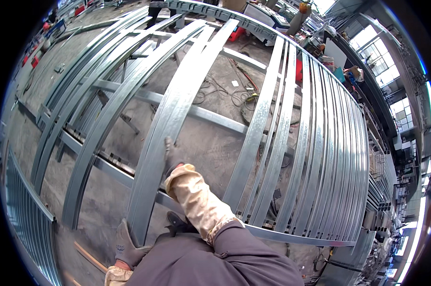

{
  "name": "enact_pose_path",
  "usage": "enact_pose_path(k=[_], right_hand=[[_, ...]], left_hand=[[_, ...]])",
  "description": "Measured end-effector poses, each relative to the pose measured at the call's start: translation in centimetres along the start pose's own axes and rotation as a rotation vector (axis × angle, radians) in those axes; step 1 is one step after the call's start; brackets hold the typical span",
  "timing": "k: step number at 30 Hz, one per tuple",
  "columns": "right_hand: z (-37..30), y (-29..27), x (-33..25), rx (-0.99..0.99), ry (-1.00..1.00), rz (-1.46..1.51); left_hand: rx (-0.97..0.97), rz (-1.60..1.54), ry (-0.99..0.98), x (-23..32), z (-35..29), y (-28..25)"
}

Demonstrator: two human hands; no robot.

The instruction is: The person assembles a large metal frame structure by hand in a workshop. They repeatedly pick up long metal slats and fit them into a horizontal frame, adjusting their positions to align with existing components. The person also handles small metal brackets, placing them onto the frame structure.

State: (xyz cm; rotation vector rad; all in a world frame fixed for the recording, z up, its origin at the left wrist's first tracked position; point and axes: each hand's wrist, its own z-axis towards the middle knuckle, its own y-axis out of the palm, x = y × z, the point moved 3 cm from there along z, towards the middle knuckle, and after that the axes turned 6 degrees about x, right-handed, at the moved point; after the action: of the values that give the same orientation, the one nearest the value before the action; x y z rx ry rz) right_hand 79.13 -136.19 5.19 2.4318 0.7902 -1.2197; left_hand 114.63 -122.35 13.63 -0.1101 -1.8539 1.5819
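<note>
Left hand [129, 244] clasps the near end of a steel channel [156, 136]; right hand [173, 158], apart, lies open against its edge, presumably steadying it.

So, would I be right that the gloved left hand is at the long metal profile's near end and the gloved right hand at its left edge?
Not quite: the head view shows the gloved right hand at the right edge of the metal profile; the rest stands.

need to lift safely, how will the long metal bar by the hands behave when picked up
The bar looks like metal, so probably stiff. Its shiny surface may be slippery. It runs far beyond the right hand, so its far end could dip or swing.
</note>
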Motion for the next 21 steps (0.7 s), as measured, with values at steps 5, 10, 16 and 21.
enact_pose_path(k=[5,10,16,21], right_hand=[[11.9,-6.4,-5.4,0.138,-0.205,0.025],[24.1,-20.4,-6.6,0.434,-0.252,-0.193],[26.4,-20.4,-9.8,0.390,-0.348,-0.224],[30.3,-24.7,-7.8,0.364,-0.364,-0.279]], left_hand=[[-0.106,-0.012,0.264,5.7,9.6,-0.3],[-0.181,-0.166,0.334,13.5,16.3,6.5],[-0.208,-0.218,0.223,17.1,19.2,11.7],[-0.283,-0.214,0.208,18.5,18.8,16.2]])
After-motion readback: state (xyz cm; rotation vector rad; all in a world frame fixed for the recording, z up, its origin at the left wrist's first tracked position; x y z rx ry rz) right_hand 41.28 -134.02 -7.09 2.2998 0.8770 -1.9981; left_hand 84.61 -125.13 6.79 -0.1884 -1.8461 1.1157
